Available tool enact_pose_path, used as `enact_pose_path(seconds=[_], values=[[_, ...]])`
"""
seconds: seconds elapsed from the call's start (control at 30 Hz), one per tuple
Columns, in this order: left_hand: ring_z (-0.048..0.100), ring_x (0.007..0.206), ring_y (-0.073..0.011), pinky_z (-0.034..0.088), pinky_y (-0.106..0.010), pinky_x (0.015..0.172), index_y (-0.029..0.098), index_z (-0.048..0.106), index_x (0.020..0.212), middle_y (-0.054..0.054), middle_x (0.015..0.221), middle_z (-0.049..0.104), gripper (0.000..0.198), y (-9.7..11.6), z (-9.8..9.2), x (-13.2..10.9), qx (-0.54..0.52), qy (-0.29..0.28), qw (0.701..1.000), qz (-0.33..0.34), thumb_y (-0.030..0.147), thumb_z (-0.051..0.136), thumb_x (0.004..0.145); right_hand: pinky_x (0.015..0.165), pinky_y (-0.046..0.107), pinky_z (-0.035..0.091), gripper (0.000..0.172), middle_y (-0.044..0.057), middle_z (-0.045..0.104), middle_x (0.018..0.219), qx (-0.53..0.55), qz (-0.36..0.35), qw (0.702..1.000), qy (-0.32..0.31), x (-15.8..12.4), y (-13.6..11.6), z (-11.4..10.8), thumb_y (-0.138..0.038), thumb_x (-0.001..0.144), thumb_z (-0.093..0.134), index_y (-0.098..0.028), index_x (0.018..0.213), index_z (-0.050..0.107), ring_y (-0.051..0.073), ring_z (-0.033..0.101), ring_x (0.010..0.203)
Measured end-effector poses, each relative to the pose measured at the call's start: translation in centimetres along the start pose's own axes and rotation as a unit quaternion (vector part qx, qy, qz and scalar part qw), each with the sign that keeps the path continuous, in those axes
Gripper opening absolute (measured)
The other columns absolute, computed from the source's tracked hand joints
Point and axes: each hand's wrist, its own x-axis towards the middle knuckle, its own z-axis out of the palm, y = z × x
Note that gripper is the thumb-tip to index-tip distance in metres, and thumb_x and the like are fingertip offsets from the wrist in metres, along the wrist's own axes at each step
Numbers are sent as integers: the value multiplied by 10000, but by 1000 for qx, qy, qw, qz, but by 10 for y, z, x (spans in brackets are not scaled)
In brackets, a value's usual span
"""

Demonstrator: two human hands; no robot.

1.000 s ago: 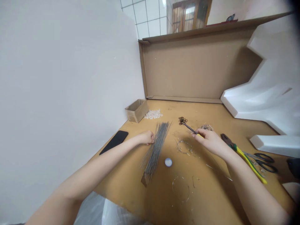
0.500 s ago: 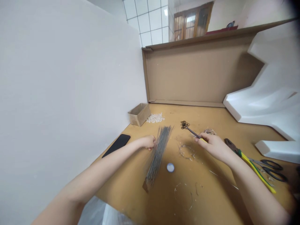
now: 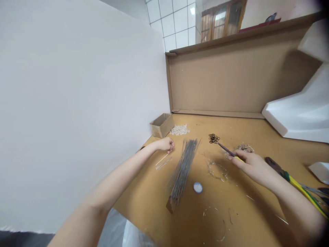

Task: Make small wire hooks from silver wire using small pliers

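Note:
My left hand (image 3: 166, 144) is closed in a pinch left of the wire bundle, with a thin wire (image 3: 161, 160) slanting down from its fingertips. A few short wires (image 3: 163, 164) lie on the table just below it. The bundle of straight grey wires (image 3: 183, 171) has a brown wrap (image 3: 170, 205) at its near end. My right hand (image 3: 248, 165) is closed around slim pliers (image 3: 226, 149) with dark jaws and a yellow handle. Their tip reaches a small heap of black rings (image 3: 213, 138); whether it grips one, I cannot tell.
A small cardboard box (image 3: 161, 126) stands beside clear beads (image 3: 180, 129). Bent wire pieces (image 3: 217, 170) and a round white-and-blue lid (image 3: 197, 187) lie mid-table. Green-yellow pliers (image 3: 295, 185) and scissors (image 3: 315, 191) are at right. Cardboard (image 3: 218, 79) and white foam (image 3: 295, 113) border the back.
My left hand has moved left and back, away from the bundle, and a thin wire now shows at its fingers. The view has shifted left. My right hand stays by the rings with the pliers.

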Motion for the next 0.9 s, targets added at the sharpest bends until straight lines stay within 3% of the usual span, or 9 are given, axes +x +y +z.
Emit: enact_pose_path(seconds=[0.1,0.23,0.37,0.9], values=[[529,474,-88,415,-176,503,137,545,618,29,485,553,121,-11,6,6,-10,-13,1000,-6,68,454,578,568,273,415,347,12,630,663,-4,-1,998,-55,4,5,2,-500,792,394,-223,733,594,206,589,631],[529,472,-78,419,-167,496,129,547,626,24,515,558,123,-25,14,13,-23,-22,999,-14,50,469,572,628,292,432,340,26,672,813,-5,10,998,-55,10,13,7,-501,774,419,-233,840,619,244,617,751],[532,471,-78,408,-162,471,127,555,649,22,530,555,123,-35,16,18,-34,-28,999,-17,52,481,586,649,303,429,347,29,675,782,-4,23,997,-73,13,15,9,-505,770,422,-229,849,618,258,617,755],[524,452,-82,382,-163,440,130,523,652,28,492,528,114,-32,20,21,-51,-46,996,-54,44,461,609,661,299,431,324,27,682,789,2,40,995,-88,15,11,10,-485,762,436,-228,835,619,266,615,778]])
